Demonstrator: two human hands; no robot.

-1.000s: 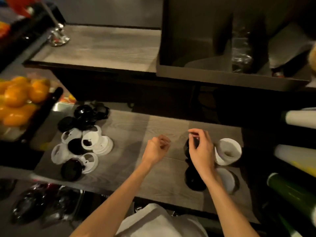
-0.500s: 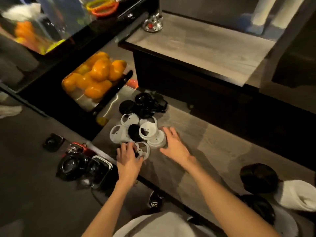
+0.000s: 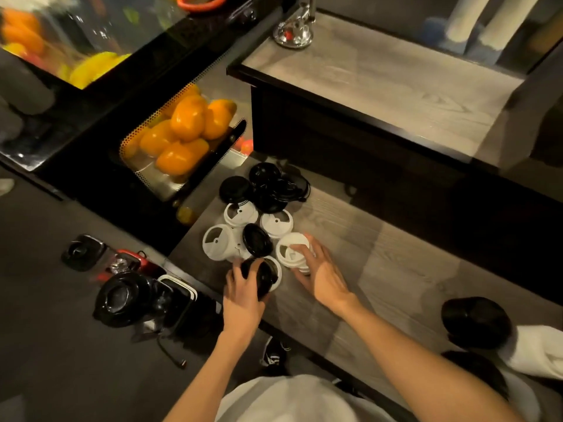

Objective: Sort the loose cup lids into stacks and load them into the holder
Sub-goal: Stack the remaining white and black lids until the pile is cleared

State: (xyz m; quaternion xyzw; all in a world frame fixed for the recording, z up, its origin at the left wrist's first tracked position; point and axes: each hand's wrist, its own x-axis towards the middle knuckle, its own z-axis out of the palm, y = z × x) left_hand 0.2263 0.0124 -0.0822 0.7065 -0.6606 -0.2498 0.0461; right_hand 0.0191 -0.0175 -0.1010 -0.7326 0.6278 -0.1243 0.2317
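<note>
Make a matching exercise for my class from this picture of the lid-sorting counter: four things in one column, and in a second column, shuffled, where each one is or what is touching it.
Column 1
1. black lid
2. white lid stack
3. pile of black lids
4. oranges

Column 2
A. in the perforated metal tray left of the counter
B. gripped by the left hand, over a white lid
C. far end of the loose lids, untouched
D. under the right hand, fingers round it

Pairs: 1-B, 2-D, 3-C, 4-A
</note>
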